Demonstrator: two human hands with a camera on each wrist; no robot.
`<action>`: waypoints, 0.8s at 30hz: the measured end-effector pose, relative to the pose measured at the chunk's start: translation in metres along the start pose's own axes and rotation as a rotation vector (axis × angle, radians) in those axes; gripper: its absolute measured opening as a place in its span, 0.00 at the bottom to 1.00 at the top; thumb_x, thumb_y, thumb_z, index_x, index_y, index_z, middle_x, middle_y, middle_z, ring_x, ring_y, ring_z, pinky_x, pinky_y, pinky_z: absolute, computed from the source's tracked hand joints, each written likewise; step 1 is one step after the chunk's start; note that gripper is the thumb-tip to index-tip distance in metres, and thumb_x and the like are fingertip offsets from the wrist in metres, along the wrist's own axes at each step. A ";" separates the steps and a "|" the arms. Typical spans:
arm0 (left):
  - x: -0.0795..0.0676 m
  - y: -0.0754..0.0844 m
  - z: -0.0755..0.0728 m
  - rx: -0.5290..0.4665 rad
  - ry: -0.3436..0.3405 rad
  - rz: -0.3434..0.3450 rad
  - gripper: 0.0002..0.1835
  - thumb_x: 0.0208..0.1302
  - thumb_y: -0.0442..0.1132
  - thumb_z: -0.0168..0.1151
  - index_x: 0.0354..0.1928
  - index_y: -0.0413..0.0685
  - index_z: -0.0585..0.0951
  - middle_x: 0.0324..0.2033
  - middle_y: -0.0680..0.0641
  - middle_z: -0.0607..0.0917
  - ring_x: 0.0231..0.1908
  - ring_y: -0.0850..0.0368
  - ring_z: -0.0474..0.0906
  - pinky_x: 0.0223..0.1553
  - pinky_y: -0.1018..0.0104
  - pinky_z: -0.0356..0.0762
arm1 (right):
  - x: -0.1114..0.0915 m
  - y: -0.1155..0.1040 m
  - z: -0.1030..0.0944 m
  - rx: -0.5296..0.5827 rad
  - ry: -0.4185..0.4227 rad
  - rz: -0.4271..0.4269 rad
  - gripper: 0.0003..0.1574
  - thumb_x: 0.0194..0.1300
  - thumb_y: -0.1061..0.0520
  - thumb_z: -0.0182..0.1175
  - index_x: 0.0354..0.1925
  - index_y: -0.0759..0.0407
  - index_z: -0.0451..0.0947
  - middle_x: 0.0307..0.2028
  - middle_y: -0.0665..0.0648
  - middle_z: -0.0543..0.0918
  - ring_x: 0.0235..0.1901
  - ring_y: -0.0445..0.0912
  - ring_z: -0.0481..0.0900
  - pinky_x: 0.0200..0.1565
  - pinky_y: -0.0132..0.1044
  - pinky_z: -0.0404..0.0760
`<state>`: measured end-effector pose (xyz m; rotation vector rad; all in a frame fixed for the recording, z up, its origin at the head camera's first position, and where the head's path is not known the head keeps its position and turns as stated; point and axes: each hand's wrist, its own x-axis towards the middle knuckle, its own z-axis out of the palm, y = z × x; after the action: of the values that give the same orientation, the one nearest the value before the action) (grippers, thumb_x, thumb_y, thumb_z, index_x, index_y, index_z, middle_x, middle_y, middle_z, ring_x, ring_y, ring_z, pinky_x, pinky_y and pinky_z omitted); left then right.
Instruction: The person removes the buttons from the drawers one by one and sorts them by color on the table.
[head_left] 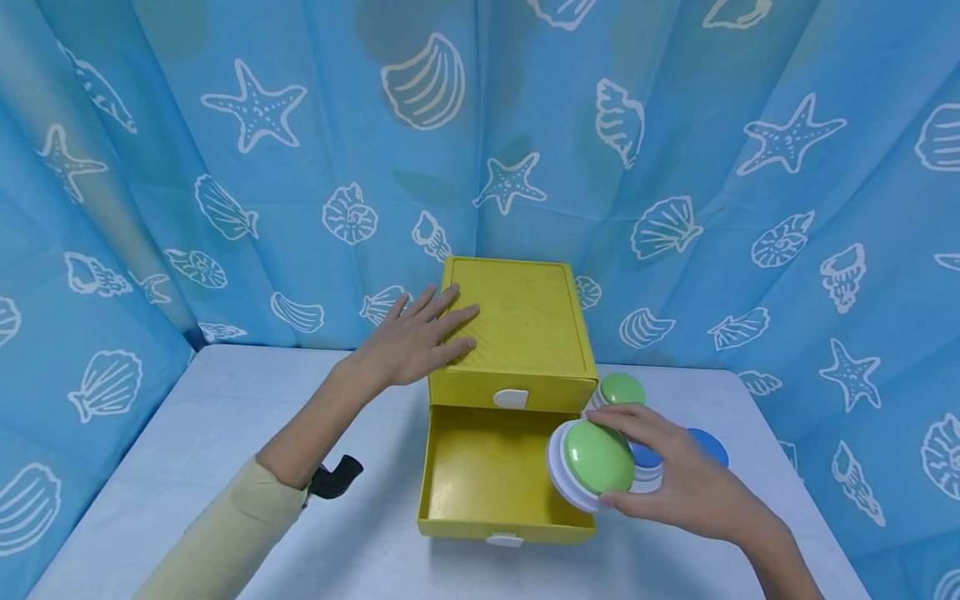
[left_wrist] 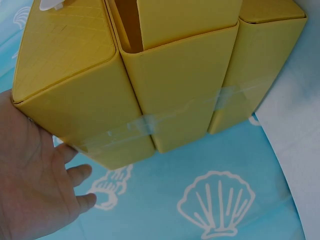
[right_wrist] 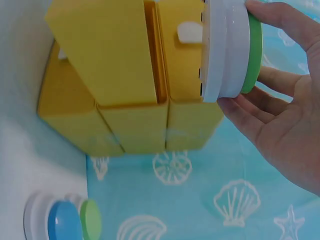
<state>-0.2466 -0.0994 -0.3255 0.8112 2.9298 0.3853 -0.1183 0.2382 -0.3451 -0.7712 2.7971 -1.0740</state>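
Observation:
A yellow drawer unit (head_left: 517, 312) stands on the table with its drawer (head_left: 506, 527) pulled out, and no item shows inside. My left hand (head_left: 405, 337) rests on the left part of the unit's top, fingers spread; the left wrist view shows this hand (left_wrist: 40, 175) at the unit's edge. With thumb and fingers, my right hand (head_left: 686, 479) grips a round push button (head_left: 600, 457) with a green dome and white base. It is held above the drawer's right front corner. The right wrist view shows the button (right_wrist: 232, 50) edge-on, its white base facing the unit.
Right of the unit stand another green-domed button (head_left: 622, 388) and blue-domed buttons (head_left: 708, 446), partly hidden by my right hand. A black strap-like piece (head_left: 336, 477) juts from my left wrist. A blue shell-patterned curtain (head_left: 517, 108) hangs behind the white table (head_left: 375, 533).

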 end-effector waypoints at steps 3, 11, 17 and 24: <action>0.000 0.000 0.000 -0.005 0.001 0.003 0.34 0.77 0.64 0.36 0.79 0.60 0.56 0.79 0.46 0.45 0.77 0.44 0.35 0.72 0.40 0.33 | -0.006 0.007 -0.009 -0.015 0.027 -0.008 0.45 0.54 0.46 0.78 0.68 0.43 0.72 0.63 0.51 0.74 0.58 0.51 0.72 0.49 0.39 0.81; 0.000 0.000 0.001 -0.006 0.002 0.007 0.34 0.77 0.64 0.36 0.79 0.59 0.56 0.79 0.45 0.45 0.76 0.43 0.35 0.72 0.39 0.32 | -0.014 0.033 -0.027 -0.002 0.077 0.024 0.44 0.54 0.53 0.78 0.67 0.50 0.72 0.61 0.52 0.73 0.54 0.35 0.70 0.52 0.27 0.75; 0.000 0.000 0.001 -0.006 -0.001 0.007 0.35 0.77 0.64 0.36 0.79 0.59 0.56 0.79 0.46 0.45 0.76 0.43 0.35 0.72 0.39 0.32 | -0.011 0.058 -0.036 0.014 0.089 0.028 0.43 0.56 0.56 0.76 0.67 0.55 0.71 0.61 0.53 0.72 0.55 0.32 0.68 0.55 0.19 0.68; 0.000 0.000 0.000 -0.016 0.004 0.008 0.34 0.77 0.64 0.36 0.79 0.59 0.56 0.78 0.45 0.45 0.76 0.42 0.36 0.72 0.40 0.32 | -0.007 0.090 -0.045 -0.011 0.079 0.089 0.43 0.57 0.55 0.74 0.68 0.56 0.70 0.62 0.56 0.71 0.57 0.42 0.67 0.54 0.21 0.67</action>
<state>-0.2461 -0.0994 -0.3255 0.8216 2.9239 0.4104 -0.1609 0.3258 -0.3696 -0.6124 2.8745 -1.0986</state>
